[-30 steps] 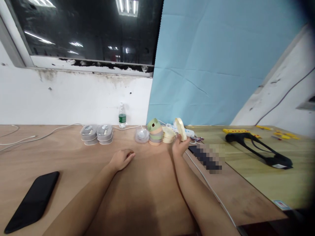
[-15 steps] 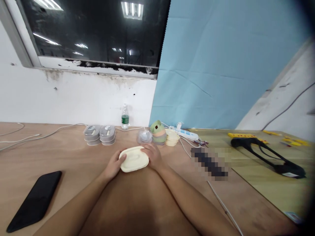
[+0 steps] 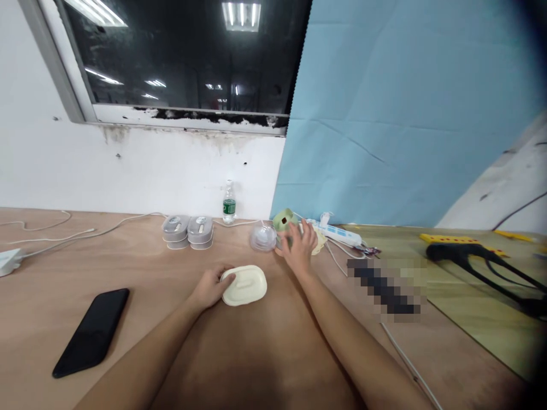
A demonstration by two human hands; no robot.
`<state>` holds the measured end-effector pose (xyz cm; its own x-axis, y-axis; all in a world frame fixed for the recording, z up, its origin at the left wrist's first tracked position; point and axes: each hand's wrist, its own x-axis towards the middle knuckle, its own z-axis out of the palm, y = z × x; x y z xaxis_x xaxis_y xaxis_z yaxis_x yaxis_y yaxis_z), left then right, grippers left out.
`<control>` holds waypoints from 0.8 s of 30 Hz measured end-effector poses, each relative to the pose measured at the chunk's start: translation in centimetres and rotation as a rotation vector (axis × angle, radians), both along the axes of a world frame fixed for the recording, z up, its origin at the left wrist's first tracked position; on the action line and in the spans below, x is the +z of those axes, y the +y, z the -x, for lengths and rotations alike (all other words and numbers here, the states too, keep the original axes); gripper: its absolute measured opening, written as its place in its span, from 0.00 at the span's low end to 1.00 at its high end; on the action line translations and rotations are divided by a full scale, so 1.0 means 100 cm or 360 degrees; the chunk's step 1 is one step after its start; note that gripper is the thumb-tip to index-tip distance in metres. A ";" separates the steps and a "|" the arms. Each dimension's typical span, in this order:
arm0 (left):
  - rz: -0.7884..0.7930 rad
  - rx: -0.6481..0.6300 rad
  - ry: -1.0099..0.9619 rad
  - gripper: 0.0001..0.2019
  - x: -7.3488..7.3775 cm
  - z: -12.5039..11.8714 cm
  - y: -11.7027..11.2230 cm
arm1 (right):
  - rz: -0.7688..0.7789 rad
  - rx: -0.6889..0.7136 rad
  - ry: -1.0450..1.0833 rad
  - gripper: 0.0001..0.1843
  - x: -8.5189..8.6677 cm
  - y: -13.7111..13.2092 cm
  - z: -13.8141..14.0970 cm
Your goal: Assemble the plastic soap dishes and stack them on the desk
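Note:
A cream oval lid or container lies flat on the wooden table. My left hand rests at its left edge, fingers touching it. My right hand is stretched forward with fingers spread, over a stack of pastel containers topped by a green one. It partly hides that stack and the cream pieces beside it. A clear round lid sits just left of the stack.
Two grey lidded boxes and a small water bottle stand near the wall. A black phone lies at the left front. A white power strip, cables, and a black strap object are on the right.
My right hand brought the cream oval piece from the far stack down to the table, let go, and reached back to the pastel stack. My left hand stayed at its edge.

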<state>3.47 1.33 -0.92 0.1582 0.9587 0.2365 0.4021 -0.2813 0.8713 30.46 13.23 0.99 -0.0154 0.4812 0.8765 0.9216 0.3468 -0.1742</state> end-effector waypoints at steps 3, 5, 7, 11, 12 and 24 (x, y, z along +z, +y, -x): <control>-0.0038 -0.0032 0.0156 0.17 0.003 -0.001 -0.001 | 0.0141 -0.0045 -0.0071 0.25 0.010 0.002 0.000; -0.0051 -0.0042 0.0248 0.16 0.006 -0.001 -0.002 | 0.0218 -0.0047 -0.0146 0.25 0.015 0.002 0.001; -0.0063 -0.0048 0.0327 0.16 0.009 -0.002 -0.004 | 0.0260 -0.0052 -0.0190 0.23 0.016 0.002 0.001; -0.0067 -0.0055 0.0479 0.16 0.012 -0.002 -0.007 | 0.0242 -0.0050 -0.0159 0.15 0.014 0.002 0.001; -0.0068 -0.0053 0.0507 0.16 0.013 -0.002 -0.008 | 0.0221 -0.0041 -0.0137 0.14 0.013 0.003 0.000; -0.0228 0.0116 0.0709 0.16 -0.001 0.013 0.005 | -0.0161 0.0569 0.0074 0.09 -0.008 -0.033 0.003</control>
<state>2.17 1.80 -1.00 0.2080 0.9337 0.2915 0.7510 -0.3434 0.5640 30.13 9.88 0.23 -0.1258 0.3637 0.9230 0.7312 0.6628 -0.1615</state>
